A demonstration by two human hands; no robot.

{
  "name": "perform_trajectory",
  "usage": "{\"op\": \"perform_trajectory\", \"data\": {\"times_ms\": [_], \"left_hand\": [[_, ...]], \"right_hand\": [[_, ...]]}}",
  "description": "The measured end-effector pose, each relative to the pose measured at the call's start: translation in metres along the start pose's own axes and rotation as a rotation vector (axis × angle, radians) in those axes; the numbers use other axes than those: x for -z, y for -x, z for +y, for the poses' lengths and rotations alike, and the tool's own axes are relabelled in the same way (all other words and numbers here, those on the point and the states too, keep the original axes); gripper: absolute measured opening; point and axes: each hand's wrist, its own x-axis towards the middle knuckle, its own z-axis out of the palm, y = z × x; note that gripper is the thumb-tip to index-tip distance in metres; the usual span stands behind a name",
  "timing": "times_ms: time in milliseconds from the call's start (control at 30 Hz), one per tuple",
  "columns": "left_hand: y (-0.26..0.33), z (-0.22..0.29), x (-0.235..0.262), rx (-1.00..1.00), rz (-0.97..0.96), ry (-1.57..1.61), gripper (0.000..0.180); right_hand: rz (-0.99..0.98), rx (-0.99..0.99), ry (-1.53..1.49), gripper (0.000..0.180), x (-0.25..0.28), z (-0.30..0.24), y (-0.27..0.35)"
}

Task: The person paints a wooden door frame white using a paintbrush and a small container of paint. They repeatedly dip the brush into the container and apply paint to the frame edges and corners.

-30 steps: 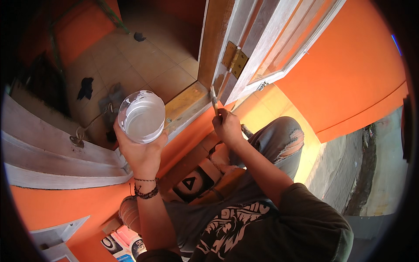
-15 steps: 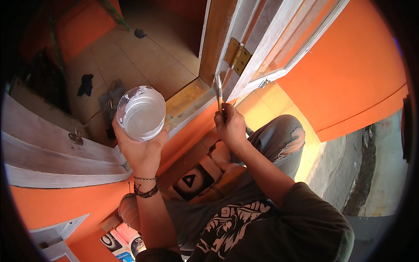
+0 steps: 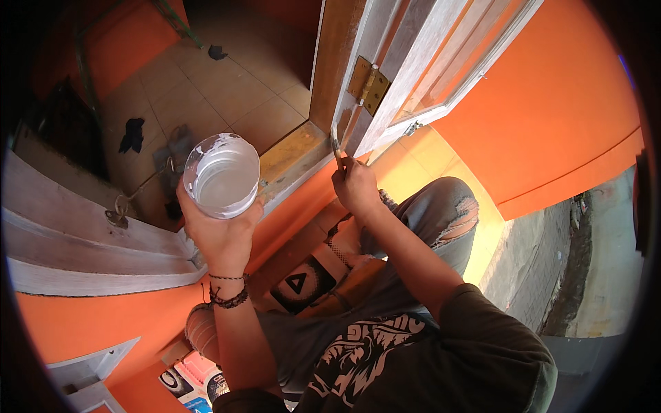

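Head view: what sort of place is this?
Likely a house doorway being painted: a hinged door half whitened, orange walls, tiled floor. Left hand holds a paint cup; right hand a brush.

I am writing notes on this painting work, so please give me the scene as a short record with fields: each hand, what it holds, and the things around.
left hand: the left hand holds up a clear plastic cup with white paint inside
right hand: the right hand grips a thin brush, its tip at the door edge
door: wooden door, partly whitened, with a brass hinge
walls: orange wall
floor: tiled floor beyond the doorway
wrist: dark bracelets on the left wrist
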Motion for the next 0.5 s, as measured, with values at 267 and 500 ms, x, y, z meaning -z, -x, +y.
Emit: {"op": "perform_trajectory", "data": {"times_ms": [267,500], "left_hand": [[0.000,0.003,-0.002,-0.006,0.000,-0.001,0.088],[0.000,0.006,0.002,-0.015,0.003,0.036,0.089]], "right_hand": [[-0.120,0.115,0.363,0.018,0.064,-0.022,-0.009],[-0.445,0.260,0.726,0.019,0.071,-0.076,-0.063]]}}
